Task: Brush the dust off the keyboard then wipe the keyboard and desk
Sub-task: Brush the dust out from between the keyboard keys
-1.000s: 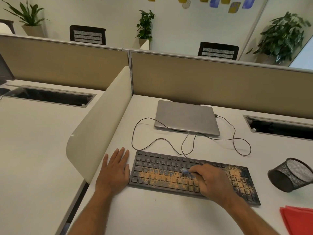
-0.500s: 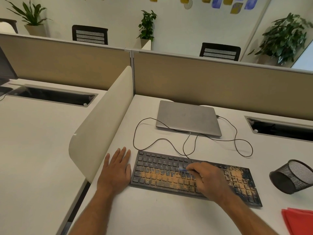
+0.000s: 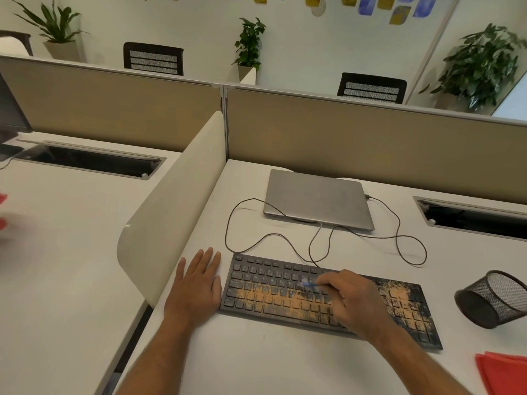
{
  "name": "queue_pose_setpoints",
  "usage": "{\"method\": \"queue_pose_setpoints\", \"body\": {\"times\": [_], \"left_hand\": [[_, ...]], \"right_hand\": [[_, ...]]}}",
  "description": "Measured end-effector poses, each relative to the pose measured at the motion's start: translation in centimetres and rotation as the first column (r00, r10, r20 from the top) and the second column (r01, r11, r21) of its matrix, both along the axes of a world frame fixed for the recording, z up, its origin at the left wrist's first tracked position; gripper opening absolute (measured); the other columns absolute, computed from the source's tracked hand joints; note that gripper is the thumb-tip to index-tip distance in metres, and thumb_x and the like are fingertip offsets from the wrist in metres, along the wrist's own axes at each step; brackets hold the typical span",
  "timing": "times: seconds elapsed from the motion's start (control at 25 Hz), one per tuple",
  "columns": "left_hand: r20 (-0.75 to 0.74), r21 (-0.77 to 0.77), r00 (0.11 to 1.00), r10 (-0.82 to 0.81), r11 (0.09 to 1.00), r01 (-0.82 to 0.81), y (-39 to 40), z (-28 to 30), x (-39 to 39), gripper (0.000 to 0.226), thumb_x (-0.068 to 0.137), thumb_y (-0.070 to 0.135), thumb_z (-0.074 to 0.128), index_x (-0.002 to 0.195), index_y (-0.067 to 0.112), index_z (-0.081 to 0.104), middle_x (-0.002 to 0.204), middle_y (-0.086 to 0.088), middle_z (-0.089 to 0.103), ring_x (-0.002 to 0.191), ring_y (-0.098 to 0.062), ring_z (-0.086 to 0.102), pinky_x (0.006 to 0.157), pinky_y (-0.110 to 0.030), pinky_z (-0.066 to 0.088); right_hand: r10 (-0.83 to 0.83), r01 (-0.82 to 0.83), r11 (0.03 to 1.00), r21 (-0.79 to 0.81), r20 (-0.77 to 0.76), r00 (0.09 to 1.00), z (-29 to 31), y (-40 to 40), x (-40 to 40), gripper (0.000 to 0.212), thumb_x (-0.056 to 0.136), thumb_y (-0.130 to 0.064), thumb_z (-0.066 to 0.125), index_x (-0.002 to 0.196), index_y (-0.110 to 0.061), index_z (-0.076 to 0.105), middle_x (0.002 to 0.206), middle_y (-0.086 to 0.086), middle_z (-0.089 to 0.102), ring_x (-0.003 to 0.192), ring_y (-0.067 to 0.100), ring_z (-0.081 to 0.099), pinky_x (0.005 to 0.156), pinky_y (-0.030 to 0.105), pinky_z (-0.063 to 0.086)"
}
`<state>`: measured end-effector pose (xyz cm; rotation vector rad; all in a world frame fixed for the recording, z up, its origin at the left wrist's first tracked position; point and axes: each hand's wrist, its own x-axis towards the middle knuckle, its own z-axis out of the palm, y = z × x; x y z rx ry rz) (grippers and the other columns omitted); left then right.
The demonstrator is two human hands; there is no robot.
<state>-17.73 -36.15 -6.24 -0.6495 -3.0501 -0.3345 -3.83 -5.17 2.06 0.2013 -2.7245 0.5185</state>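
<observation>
Head view, nearest first: your two bare forearms come in from the bottom edge onto the white desk (image 3: 285, 363). At the lower right corner lies a folded red cloth (image 3: 504, 372), probably parked there for the wiping that follows the brushing.

Your left hand (image 3: 196, 289) lies flat with straight fingers, palm down on the desk and touching the left end of the black flat keyboard (image 3: 328, 297); I judge it is there to stop the board sliding under the strokes. Your right hand (image 3: 353, 303) is curled over the middle keys and pinches a small blue-tipped brush (image 3: 309, 285), whose blurred tip sits on the keys of the upper rows. Orange dust (image 3: 273, 299) covers the lower rows in the middle and the number pad at the right, so the brushing looks far from done.

To the right, a black wire-mesh pen cup (image 3: 493, 299) lies tipped on its side, well apart from the keyboard. Behind the keyboard a thin dark cable (image 3: 285, 243) loops across the desk toward the closed silver laptop (image 3: 316, 198), which rests near the beige partition (image 3: 370, 143), away from the dust.
</observation>
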Motion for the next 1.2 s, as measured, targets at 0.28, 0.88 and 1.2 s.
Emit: {"method": "queue_pose_setpoints", "body": {"times": [0.28,0.88,1.2], "left_hand": [[0.001,-0.002,1.0,0.002,1.0,-0.002,0.0,-0.1,0.0,0.076,0.089,0.046,0.0,0.16,0.025,0.015,0.167,0.007,0.008,0.154,-0.011,-0.001,0.124,-0.041,-0.008],[0.009,0.004,1.0,-0.004,1.0,0.003,0.0,0.0,0.0,0.076,0.088,0.047,-0.001,0.16,0.025,0.012,0.167,0.007,0.006,0.154,-0.01,-0.003,0.125,-0.042,-0.008],[0.01,0.012,1.0,-0.009,1.0,0.008,0.0,0.0,0.0,0.076,0.089,0.047,-0.001,0.16,0.025,0.013,0.167,0.006,0.007,0.154,-0.011,-0.002,0.124,-0.042,-0.008]], "right_hand": [[-0.033,0.033,0.998,-0.053,-0.005,0.999,0.3,0.1,0.1,0.015,0.081,-0.018,0.062,0.093,-0.024,0.068,0.073,-0.013,0.063,0.063,0.003,0.052,0.051,0.022,0.047],[-0.025,0.032,0.989,-0.146,0.043,0.999,-0.6,-2.8,-0.9,0.018,0.088,-0.023,0.054,0.096,-0.028,0.068,0.079,-0.017,0.066,0.065,0.002,0.057,0.055,0.02,0.048],[-0.067,0.068,0.998,0.011,-0.028,0.997,1.4,-0.3,-0.3,0.013,0.08,-0.017,0.061,0.09,-0.026,0.065,0.066,-0.012,0.056,0.056,0.003,0.045,0.044,0.021,0.04]]}}
